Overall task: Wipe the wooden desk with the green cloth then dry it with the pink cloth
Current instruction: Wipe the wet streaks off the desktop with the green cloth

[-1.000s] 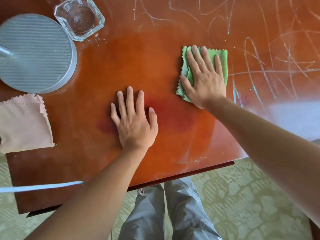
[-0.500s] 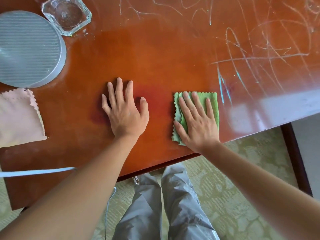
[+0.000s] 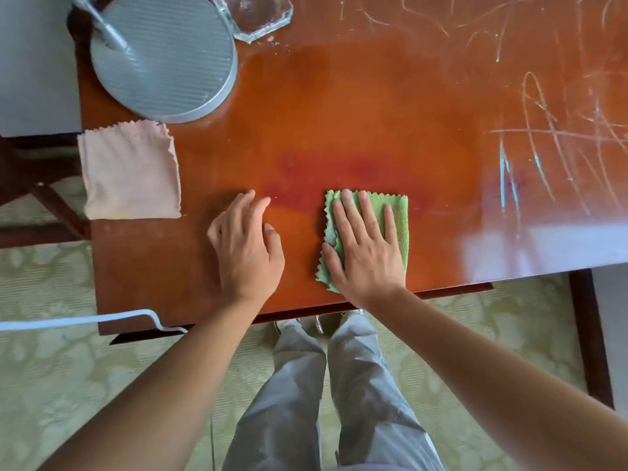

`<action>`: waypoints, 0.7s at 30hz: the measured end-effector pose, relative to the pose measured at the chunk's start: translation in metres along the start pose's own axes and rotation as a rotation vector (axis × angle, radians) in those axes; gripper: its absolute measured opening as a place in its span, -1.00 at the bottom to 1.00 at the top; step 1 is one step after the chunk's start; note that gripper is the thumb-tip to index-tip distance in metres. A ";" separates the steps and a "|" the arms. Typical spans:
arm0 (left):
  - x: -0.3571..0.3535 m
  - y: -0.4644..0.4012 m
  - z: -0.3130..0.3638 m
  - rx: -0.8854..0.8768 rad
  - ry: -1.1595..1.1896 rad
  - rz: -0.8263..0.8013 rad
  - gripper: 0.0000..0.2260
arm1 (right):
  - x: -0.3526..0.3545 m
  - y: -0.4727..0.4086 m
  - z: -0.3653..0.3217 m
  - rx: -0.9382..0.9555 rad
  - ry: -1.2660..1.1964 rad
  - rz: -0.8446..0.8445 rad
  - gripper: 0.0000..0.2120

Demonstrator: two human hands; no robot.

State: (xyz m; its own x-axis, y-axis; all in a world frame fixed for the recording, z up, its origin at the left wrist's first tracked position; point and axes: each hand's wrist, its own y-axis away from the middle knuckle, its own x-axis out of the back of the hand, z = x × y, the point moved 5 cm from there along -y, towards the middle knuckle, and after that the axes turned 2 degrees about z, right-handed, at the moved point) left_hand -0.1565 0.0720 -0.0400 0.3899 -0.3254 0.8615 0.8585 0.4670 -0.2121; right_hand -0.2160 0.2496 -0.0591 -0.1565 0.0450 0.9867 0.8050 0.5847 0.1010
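1. Right hand (image 3: 365,246): lying flat on the green cloth (image 3: 397,215), fingers straight and slightly spread, palm pressing down; nothing is being pinched or curled round.
2. Green cloth: sitting folded under the right fingers near the front edge of the desk (image 3: 339,113), its zigzag edge showing past the fingertips and beside the thumb.
3. Left hand (image 3: 248,246): resting on bare wood just beside the right thumb, fingers loosely bent and close together, holding nothing.
4. Pink cloth (image 3: 131,171): lying unused well beyond the left little finger, at the desk's left edge; the drying step looks not yet begun.
5. Chalky scribbles (image 3: 560,130): lying well beyond the right little finger, apparently awaiting the wipe.
6. Lamp base (image 3: 163,56) and glass dish (image 3: 258,15): standing far ahead of the left fingertips.
7. Handling note, as judgement: keeping the palm flat and pressure even should be stopping the cloth bunching; overlapping strokes toward the scribbles would suit, with the left hand bracing.
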 end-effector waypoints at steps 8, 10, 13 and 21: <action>0.037 0.020 -0.079 0.014 -0.070 -0.003 -0.66 | -0.015 -0.027 -0.145 0.270 -0.018 -0.084 -0.38; 0.036 0.019 -0.078 0.017 -0.021 0.004 -0.64 | -0.017 -0.032 -0.157 0.269 -0.025 -0.087 -0.40; 0.036 0.019 -0.080 0.022 0.009 0.018 -0.63 | -0.016 -0.035 -0.155 0.272 -0.041 -0.067 -0.41; 0.035 0.017 -0.079 0.018 -0.023 0.034 -0.63 | -0.005 -0.080 -0.138 0.242 -0.034 -0.045 -0.38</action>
State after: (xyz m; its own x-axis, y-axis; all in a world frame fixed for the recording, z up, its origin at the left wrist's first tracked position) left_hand -0.1019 0.0035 -0.0505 0.4105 -0.2907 0.8643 0.8388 0.4920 -0.2330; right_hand -0.2008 0.0910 -0.0542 -0.2114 0.0390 0.9766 0.6364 0.7638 0.1073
